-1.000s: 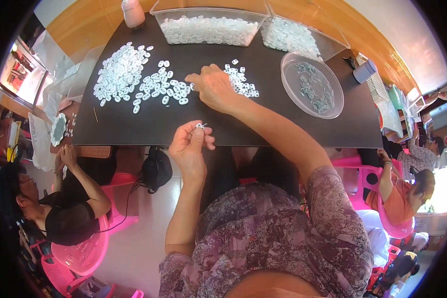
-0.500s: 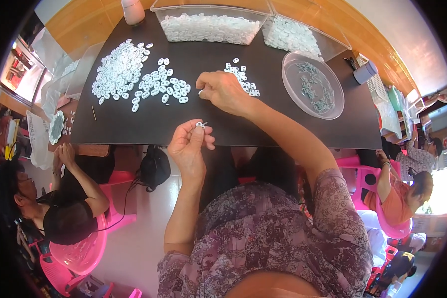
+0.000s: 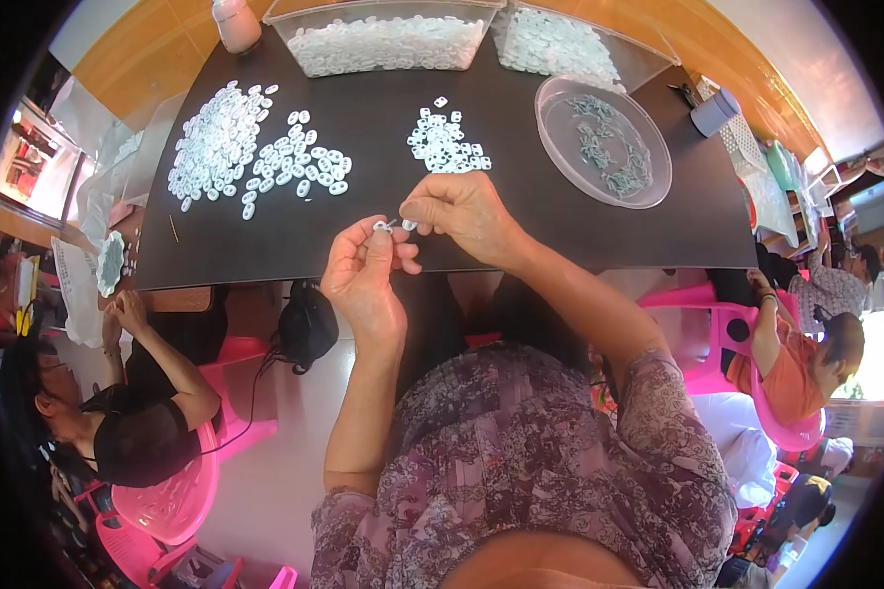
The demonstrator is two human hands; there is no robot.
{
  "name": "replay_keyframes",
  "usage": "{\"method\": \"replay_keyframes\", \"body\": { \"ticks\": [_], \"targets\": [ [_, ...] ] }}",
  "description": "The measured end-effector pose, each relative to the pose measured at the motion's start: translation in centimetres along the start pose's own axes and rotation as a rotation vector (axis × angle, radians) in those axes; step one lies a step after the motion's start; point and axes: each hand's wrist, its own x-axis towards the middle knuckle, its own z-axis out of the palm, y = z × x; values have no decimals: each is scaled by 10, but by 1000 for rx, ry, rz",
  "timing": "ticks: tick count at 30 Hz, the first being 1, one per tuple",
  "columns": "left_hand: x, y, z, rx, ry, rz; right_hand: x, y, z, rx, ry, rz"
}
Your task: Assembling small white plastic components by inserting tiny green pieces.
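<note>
At the near edge of the dark desk (image 3: pixel 521 236), the left hand (image 3: pixel 363 280) and the right hand (image 3: pixel 462 211) meet, fingers pinched shut on small white pieces (image 3: pixel 395 226) held between their tips, just above the desk's edge. Just beyond the right hand lies a small cluster of white pieces (image 3: pixel 447 145); farther left are a spread group (image 3: pixel 309 167) and a larger heap (image 3: pixel 211 142). To the right sits a round clear dish (image 3: pixel 648 177) with a few pale pieces inside. Along the far edge stand two clear trays (image 3: pixel 295 44) filled with white pieces. At the left, another person in black (image 3: pixel 138 432) sits on a pink chair (image 3: pixel 167 506).
</note>
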Motion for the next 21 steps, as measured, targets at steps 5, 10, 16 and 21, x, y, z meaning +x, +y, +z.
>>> {"method": "replay_keyframes", "body": {
  "ticks": [5,10,16,21],
  "targets": [
    [-6,-1,5,-3,-11,-71,-18,-1,10,-62,192,-74],
    [-7,-2,10,-50,18,-123,-29,11,8,-242,264,-308],
    [-13,-1,16,-78,-20,-201,-34,21,12,-138,350,-269],
    [-13,-3,15,-78,-15,-216,-37,14,8,-377,376,-402]
  ]
}}
